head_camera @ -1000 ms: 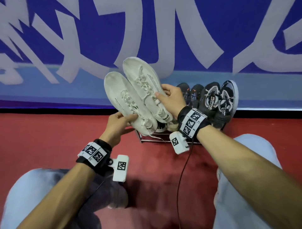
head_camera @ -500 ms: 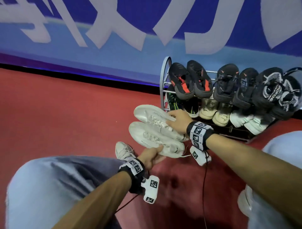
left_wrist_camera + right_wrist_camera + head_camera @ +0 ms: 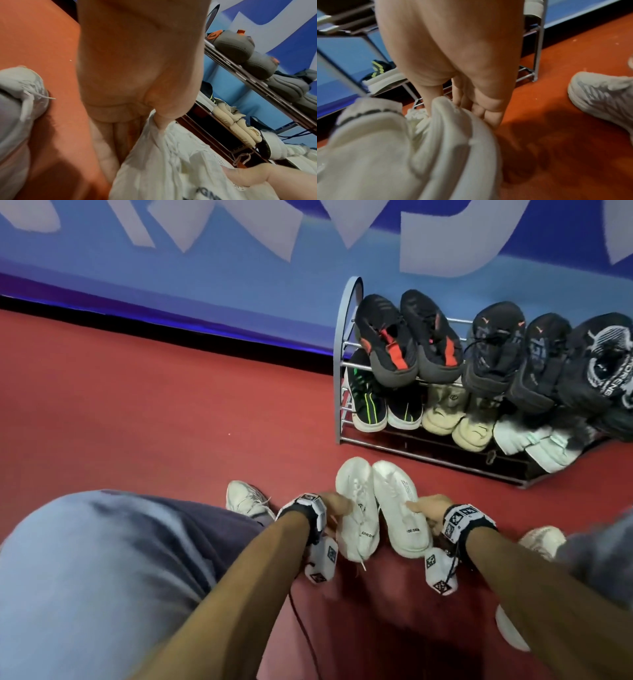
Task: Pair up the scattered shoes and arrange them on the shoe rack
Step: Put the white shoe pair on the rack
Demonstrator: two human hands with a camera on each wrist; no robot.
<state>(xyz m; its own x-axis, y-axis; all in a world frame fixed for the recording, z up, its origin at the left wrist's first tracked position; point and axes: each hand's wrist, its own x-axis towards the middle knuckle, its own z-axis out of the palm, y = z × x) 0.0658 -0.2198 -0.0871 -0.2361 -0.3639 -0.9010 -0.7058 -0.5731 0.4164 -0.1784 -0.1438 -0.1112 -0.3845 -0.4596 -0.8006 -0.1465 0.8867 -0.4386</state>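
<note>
white shoes (image 3: 376,505) lowered, toes now pointing forward

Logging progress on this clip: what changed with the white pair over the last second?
The white shoes, left and right, came down from rack height to low over the red floor. Left hand and right hand kept their grips. The shoe rack looks unchanged.

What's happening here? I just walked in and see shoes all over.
A person is sorting shoes onto a shoe rack. The left hand grips one white sneaker and the right hand grips its match, side by side low over the red floor. The rack's two visible shelves already hold paired shoes.
</note>
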